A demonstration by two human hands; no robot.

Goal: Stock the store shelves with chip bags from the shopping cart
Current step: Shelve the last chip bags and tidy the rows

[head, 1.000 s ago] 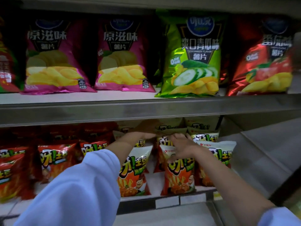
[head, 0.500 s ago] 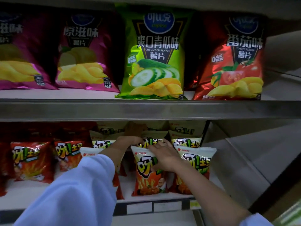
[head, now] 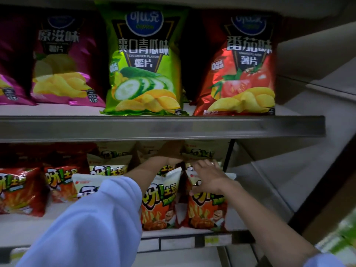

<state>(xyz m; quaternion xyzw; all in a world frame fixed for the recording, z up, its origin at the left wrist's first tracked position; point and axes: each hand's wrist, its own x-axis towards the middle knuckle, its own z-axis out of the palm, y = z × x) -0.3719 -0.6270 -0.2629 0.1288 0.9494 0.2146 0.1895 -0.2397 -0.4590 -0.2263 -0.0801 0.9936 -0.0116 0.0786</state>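
Small white-and-orange chip bags stand in rows on the lower shelf point(head: 194, 241). My right hand point(head: 208, 177) grips the top of the front right bag point(head: 210, 212), thumb on its face and fingers over its top edge. My left hand point(head: 170, 152) reaches deep under the upper shelf, among the back-row bags point(head: 200, 151); shadow hides its fingers. Another front bag point(head: 161, 205) stands between my two arms, and my left sleeve partly covers a third bag point(head: 86, 185).
Red bags point(head: 19, 191) of the same snack fill the lower shelf's left. Above the steel shelf edge point(head: 154, 128) stand large magenta point(head: 61, 64), green cucumber point(head: 142, 64) and red tomato point(head: 244, 74) bags. Something green point(head: 342, 237) shows at the bottom right.
My right hand has moved from the middle front bag to the front right bag. My left hand stays deep among the back bags. The view has shifted right and closer.
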